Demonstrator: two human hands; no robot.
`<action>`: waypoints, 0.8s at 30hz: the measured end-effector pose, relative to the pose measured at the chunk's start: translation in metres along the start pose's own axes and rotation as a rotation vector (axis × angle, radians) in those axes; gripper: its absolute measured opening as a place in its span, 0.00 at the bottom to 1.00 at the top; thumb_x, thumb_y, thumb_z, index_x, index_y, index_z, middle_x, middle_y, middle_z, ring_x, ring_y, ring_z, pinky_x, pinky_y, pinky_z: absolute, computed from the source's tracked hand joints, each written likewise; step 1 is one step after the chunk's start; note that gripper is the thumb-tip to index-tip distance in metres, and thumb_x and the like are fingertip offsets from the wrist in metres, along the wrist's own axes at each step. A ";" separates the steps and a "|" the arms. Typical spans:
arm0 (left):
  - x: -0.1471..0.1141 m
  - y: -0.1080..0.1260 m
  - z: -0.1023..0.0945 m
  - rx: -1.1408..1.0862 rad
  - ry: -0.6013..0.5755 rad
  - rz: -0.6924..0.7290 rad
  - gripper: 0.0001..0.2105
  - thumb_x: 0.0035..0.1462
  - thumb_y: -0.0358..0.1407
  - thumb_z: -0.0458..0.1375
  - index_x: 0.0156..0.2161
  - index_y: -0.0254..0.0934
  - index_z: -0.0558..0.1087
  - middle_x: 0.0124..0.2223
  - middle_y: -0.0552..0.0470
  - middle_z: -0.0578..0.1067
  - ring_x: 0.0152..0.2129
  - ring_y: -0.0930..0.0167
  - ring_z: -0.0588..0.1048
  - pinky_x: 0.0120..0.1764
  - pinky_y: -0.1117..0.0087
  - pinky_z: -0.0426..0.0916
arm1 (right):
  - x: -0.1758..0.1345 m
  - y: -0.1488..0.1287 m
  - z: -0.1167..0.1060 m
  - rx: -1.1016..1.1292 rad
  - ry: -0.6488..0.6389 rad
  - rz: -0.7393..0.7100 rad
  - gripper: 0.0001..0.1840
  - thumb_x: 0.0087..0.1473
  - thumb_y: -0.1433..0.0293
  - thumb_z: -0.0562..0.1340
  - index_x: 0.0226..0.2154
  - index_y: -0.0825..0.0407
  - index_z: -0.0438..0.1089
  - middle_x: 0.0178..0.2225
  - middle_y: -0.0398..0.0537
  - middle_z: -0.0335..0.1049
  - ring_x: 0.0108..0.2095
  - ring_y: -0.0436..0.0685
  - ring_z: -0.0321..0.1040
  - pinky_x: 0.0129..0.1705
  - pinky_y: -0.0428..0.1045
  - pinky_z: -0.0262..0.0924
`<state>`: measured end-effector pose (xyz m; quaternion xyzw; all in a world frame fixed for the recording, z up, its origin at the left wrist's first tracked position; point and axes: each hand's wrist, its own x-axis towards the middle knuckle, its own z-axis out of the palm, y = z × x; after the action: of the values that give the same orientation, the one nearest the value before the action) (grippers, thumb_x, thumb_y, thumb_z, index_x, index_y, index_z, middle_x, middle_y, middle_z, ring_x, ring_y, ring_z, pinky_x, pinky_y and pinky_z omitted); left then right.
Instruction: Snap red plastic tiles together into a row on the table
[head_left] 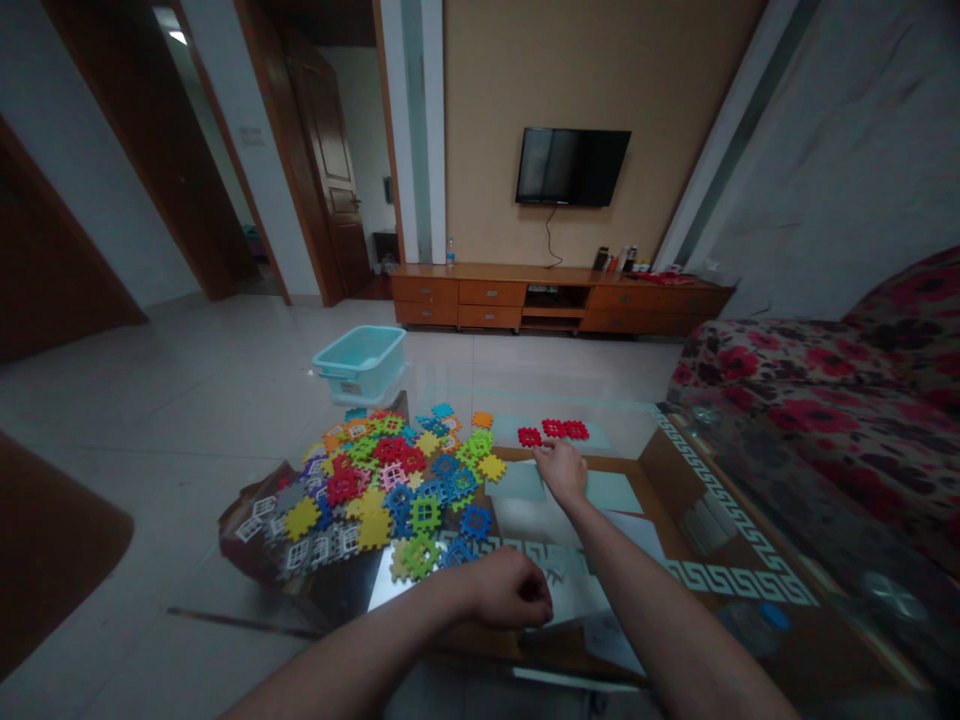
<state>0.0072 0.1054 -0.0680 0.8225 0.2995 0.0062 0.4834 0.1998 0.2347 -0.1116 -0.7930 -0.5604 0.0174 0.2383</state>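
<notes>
My right hand (561,472) reaches over the glass table, its fingertips closed at the near edge of a red interlocking plastic piece (529,437). Just right of that piece lie two more red pieces (565,429), side by side and seemingly touching. My left hand (513,590) hovers near the front of the table, its fingers curled in a loose fist, and nothing shows in it. Left of both hands spreads a large heap of interlocking plastic pieces (390,475) in yellow, green, blue, red, white and other colours, many with window-like openings. A blue piece (475,522) lies closest to my left hand.
Beyond the heap, a light blue plastic tub (361,362) stands at the far left. A flowered sofa (795,380) borders the right side. Under the glass top are paper sheets and a blue-capped bottle (761,625). A low wooden cabinet (491,292) lines the back wall.
</notes>
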 end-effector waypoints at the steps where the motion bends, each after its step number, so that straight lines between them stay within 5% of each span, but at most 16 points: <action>1: 0.000 0.000 0.000 0.002 -0.001 0.004 0.08 0.54 0.31 0.60 0.38 0.37 0.81 0.30 0.54 0.78 0.24 0.74 0.72 0.27 0.76 0.60 | 0.000 0.000 0.000 -0.002 0.003 -0.007 0.17 0.57 0.60 0.62 0.43 0.52 0.78 0.43 0.56 0.79 0.43 0.63 0.75 0.43 0.51 0.61; 8: 0.000 0.001 -0.001 0.020 -0.006 -0.009 0.09 0.54 0.32 0.59 0.38 0.37 0.81 0.30 0.55 0.78 0.23 0.74 0.70 0.27 0.76 0.60 | -0.011 -0.003 -0.007 -0.052 0.046 -0.128 0.17 0.61 0.65 0.56 0.46 0.56 0.75 0.47 0.58 0.76 0.45 0.60 0.72 0.45 0.49 0.59; 14: 0.000 0.001 0.000 0.017 -0.007 0.000 0.08 0.54 0.31 0.59 0.37 0.36 0.80 0.30 0.55 0.78 0.24 0.74 0.71 0.27 0.76 0.60 | -0.027 -0.011 -0.011 -0.129 -0.063 -0.340 0.13 0.61 0.67 0.57 0.41 0.50 0.77 0.42 0.53 0.78 0.41 0.58 0.74 0.44 0.48 0.58; 24: -0.002 0.003 -0.003 0.014 -0.013 0.007 0.08 0.54 0.30 0.59 0.37 0.36 0.80 0.28 0.55 0.76 0.23 0.75 0.70 0.27 0.76 0.60 | -0.027 -0.014 -0.012 -0.250 -0.153 -0.272 0.18 0.66 0.64 0.53 0.48 0.46 0.76 0.38 0.56 0.80 0.37 0.61 0.78 0.39 0.51 0.62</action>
<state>0.0063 0.1054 -0.0634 0.8269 0.2937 0.0006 0.4795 0.1816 0.2100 -0.1020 -0.7297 -0.6767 -0.0245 0.0950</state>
